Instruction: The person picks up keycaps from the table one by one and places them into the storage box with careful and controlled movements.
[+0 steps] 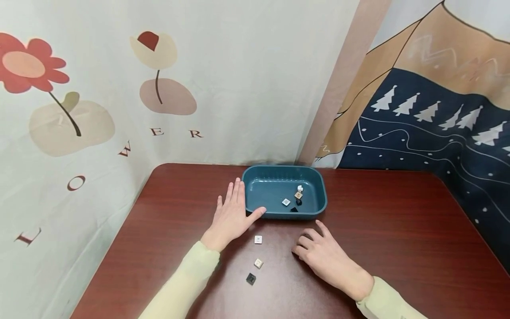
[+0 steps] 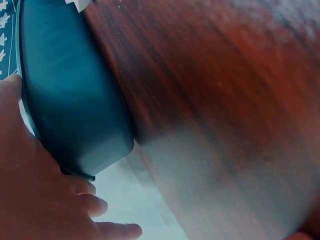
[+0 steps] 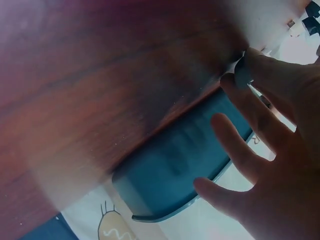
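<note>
My left hand rests on the left end of a dark teal tray, fingers straight along the rim and thumb over its front edge. In front of the tray, to the right, is my right hand, low over the table. In the right wrist view its thumb and index finger pinch a small dark keycap, hidden in the head view. Between my hands a white keycap, a cream keycap and a black keycap lie on the table. Several white, tan and black keycaps sit inside the tray.
The reddish-brown wooden table reaches back to a pale printed curtain. A dark blue cloth with white trees hangs at the right behind the table. The tray stands at the table's back edge.
</note>
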The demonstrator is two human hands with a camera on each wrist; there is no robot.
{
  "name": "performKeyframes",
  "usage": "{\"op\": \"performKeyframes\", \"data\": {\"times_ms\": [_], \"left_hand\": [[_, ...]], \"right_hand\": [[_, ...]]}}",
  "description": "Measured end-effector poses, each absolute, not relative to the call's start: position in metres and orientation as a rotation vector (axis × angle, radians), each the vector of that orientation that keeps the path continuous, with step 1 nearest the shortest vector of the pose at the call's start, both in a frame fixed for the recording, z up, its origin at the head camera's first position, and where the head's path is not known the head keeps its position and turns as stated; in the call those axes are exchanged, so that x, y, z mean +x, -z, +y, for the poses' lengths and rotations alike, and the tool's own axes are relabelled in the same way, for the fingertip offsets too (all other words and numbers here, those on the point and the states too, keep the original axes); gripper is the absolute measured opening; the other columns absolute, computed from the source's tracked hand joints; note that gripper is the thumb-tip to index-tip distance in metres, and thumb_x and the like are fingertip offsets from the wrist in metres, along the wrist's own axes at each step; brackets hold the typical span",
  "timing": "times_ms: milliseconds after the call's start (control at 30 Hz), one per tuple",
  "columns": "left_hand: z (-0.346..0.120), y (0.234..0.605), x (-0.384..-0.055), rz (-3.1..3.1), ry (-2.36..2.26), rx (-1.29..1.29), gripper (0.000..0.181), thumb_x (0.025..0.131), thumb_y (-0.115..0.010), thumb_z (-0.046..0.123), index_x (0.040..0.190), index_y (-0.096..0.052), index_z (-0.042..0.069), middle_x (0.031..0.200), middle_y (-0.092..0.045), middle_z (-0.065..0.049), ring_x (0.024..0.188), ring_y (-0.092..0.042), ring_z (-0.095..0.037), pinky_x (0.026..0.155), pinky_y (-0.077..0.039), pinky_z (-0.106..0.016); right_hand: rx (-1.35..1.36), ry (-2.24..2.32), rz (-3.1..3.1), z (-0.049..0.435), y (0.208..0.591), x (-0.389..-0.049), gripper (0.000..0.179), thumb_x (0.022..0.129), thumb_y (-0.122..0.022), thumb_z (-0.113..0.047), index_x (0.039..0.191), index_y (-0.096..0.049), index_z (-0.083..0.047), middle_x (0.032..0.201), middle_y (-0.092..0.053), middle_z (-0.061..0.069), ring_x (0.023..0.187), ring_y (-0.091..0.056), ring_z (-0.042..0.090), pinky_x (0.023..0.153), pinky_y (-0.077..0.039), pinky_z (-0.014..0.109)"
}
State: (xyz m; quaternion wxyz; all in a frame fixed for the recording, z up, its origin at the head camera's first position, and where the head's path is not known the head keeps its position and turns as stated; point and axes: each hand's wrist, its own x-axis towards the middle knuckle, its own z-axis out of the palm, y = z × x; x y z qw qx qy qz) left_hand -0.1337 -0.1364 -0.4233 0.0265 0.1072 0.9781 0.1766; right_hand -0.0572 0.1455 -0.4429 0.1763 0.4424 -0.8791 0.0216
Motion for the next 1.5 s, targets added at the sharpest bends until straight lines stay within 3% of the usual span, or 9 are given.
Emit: {"op": "performKeyframes", "data": {"times_ms": [167, 267, 567, 933, 1200, 1500], "left_hand": [[-0.137, 0.424, -0.134, 3.021, -0.538, 0.331, 0.108, 0.097, -0.041, 0.078, 0.165, -0.008, 0.000, 0.173, -0.002, -0.013, 0.159, 0.001, -0.031, 0.121, -0.016, -0.066], [-0.138, 0.424, -0.135, 3.020, -0.541, 0.328, 0.108, 0.097, -0.042, 0.078, 0.165, -0.008, 0.001, 0.173, -0.002, -0.013, 0.159, 0.001, -0.031, 0.121, -0.015, -0.066], [-0.138, 0.426, -0.136, 3.019, -0.537, 0.322, 0.108, 0.097, -0.042, 0.077, 0.165, -0.007, 0.001, 0.173, -0.001, -0.013, 0.160, 0.002, -0.031, 0.121, -0.014, -0.066], [-0.138, 0.426, -0.135, 3.028, -0.523, 0.341, 0.110, 0.096, -0.039, 0.080, 0.165, -0.008, 0.000, 0.173, -0.002, -0.014, 0.159, 0.001, -0.031, 0.120, -0.016, -0.066], [-0.138, 0.427, -0.135, 3.029, -0.537, 0.333, 0.109, 0.097, -0.042, 0.078, 0.165, -0.008, 0.000, 0.173, -0.003, -0.013, 0.160, 0.000, -0.031, 0.121, -0.016, -0.066], [-0.136, 0.427, -0.136, 3.019, -0.516, 0.329, 0.110, 0.096, -0.037, 0.081, 0.165, -0.006, 0.001, 0.173, 0.000, -0.013, 0.160, 0.003, -0.029, 0.121, -0.016, -0.066]], "right_hand": [[1.255, -0.159, -2.532, 0.144, 0.440, -0.054, 0.016, 0.088, -0.079, -0.009, 0.103, -0.076, -0.013, 0.094, -0.062, -0.002, 0.087, -0.061, 0.017, 0.084, -0.055, 0.038], [1.255, -0.197, -2.564, 0.144, 0.436, -0.053, 0.021, 0.088, -0.079, -0.005, 0.107, -0.076, -0.011, 0.097, -0.061, -0.002, 0.087, -0.061, 0.014, 0.081, -0.055, 0.034], [1.208, -0.310, -2.556, 0.147, 0.421, -0.057, 0.023, 0.087, -0.083, -0.007, 0.108, -0.075, -0.012, 0.100, -0.062, -0.002, 0.089, -0.061, 0.014, 0.080, -0.057, 0.032], [1.110, -0.468, -2.514, 0.151, 0.404, -0.070, 0.032, 0.085, -0.082, 0.002, 0.114, -0.073, -0.006, 0.107, -0.065, 0.000, 0.096, -0.062, 0.014, 0.085, -0.057, 0.031], [1.019, -0.544, -2.461, 0.153, 0.394, -0.090, 0.033, 0.083, -0.084, 0.001, 0.114, -0.074, -0.005, 0.107, -0.067, 0.004, 0.093, -0.065, 0.017, 0.080, -0.059, 0.033], [0.891, -0.587, -2.494, 0.155, 0.392, -0.120, 0.031, 0.087, -0.083, -0.004, 0.117, -0.076, -0.005, 0.108, -0.070, 0.006, 0.089, -0.065, 0.018, 0.073, -0.058, 0.034]]}}
